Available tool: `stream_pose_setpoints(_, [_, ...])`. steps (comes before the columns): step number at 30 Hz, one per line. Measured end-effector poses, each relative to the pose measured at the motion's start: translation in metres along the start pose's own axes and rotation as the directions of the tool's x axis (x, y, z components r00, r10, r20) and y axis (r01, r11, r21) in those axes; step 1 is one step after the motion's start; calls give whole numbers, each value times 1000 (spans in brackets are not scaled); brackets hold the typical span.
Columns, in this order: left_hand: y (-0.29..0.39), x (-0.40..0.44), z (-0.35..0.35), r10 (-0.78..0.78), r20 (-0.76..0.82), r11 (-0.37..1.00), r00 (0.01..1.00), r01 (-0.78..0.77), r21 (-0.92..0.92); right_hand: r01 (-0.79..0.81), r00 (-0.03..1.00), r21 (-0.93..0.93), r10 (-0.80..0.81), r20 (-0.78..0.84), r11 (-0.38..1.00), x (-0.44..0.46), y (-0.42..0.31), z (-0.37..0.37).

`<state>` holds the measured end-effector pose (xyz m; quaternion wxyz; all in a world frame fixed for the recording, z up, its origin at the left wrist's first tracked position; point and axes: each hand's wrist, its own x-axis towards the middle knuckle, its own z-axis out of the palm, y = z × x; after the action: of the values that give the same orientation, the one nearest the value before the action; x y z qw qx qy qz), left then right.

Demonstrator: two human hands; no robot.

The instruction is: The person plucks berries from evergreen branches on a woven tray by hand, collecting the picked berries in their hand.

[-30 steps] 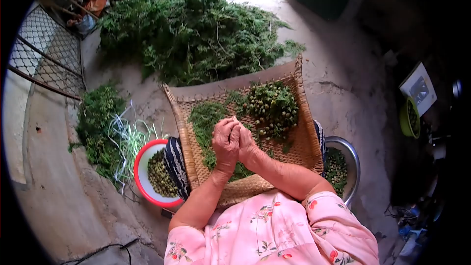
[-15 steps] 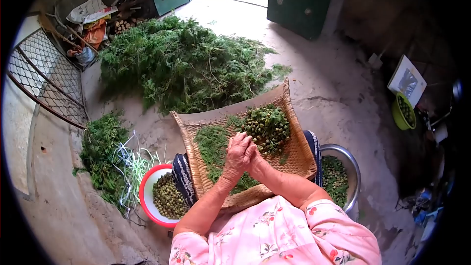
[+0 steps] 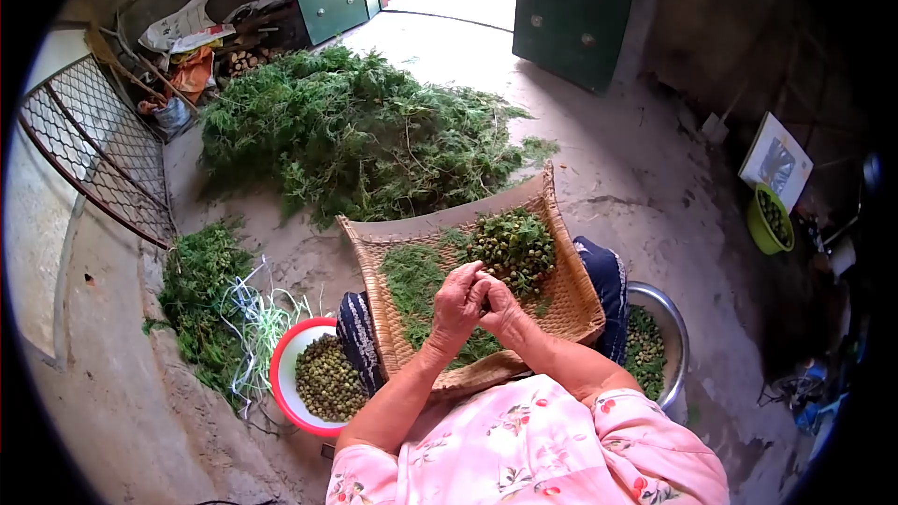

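A woven winnowing basket [image 3: 572, 295] lies across my lap. On its right side sits a heap of small round green cones [image 3: 513, 251], and feathery green sprigs [image 3: 412, 279] are spread over its left side. My left hand [image 3: 457, 307] and my right hand [image 3: 502, 307] meet above the middle of the basket, just in front of the heap. The fingers of both are curled and pressed together. Whatever lies between them is hidden by the hands.
A red-rimmed bowl [image 3: 288, 383] of cones stands by my left leg, a metal basin [image 3: 681, 346] by my right. Beyond the basket lies a big pile of cut evergreen branches [image 3: 365, 136]. White and green plastic strips [image 3: 267, 337] lie left; a lime-green basket [image 3: 762, 234] stands right.
My hands have shifted slightly right and down, and the fingers have changed position while staying together. The whole scene sits a little lower as the camera has tilted.
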<state>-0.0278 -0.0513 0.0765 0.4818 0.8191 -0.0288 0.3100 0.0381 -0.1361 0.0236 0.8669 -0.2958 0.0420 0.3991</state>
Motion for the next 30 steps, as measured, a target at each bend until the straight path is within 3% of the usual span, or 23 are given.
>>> stream_pose_setpoints(2, [8, 0, -4, 16, -83, 1000, 996, -17, -11, -83, 996, 115, 85, -12, 990, -4, -8, -5])
stream_pose_setpoints(6, [20, -10, -20, -33, -83, 997, 996, 38, 69, -167, 968, 59, 175, -178, 984, -34, -30, 25])
stream_pose_setpoints(9, [26, -26, -26, -105, -38, 992, 994, 108, 66, -242, 963, 88, 250, -103, 966, -36, -39, 12])
stream_pose_setpoints(13, [41, -57, -27, -231, 208, 966, 951, 199, 164, -324, 940, 114, 333, -76, 939, -50, -53, 5])
stream_pose_setpoints(16, [56, -67, -21, -264, 449, 942, 854, 126, 312, -386, 910, 142, 401, -104, 912, -57, -56, -2])
stream_pose_setpoints(19, [59, -79, -3, -256, 515, 947, 818, 106, 303, -409, 907, 116, 417, -60, 905, -73, -71, 7])
stream_pose_setpoints(21, [59, -78, 1, -268, 525, 946, 808, 116, 304, -342, 936, 76, 347, -61, 936, -85, -97, 16])
stream_pose_setpoints(23, [62, -76, -1, -300, 495, 939, 816, 159, 306, -138, 990, -58, 140, 20, 989, -93, -127, 13])
stream_pose_setpoints(25, [65, -76, -1, -331, 516, 927, 790, 171, 333, 0, 989, 34, -6, 151, 999, -97, -161, -7])
stream_pose_setpoints(27, [66, -75, 1, -372, 532, 898, 761, 150, 413, 208, 973, -38, -203, 109, 977, -101, -195, -46])
stream_pose_setpoints(30, [73, -74, 0, -430, 531, 871, 730, 183, 455, 311, 925, -1, -303, -231, 950, -115, -232, -148])
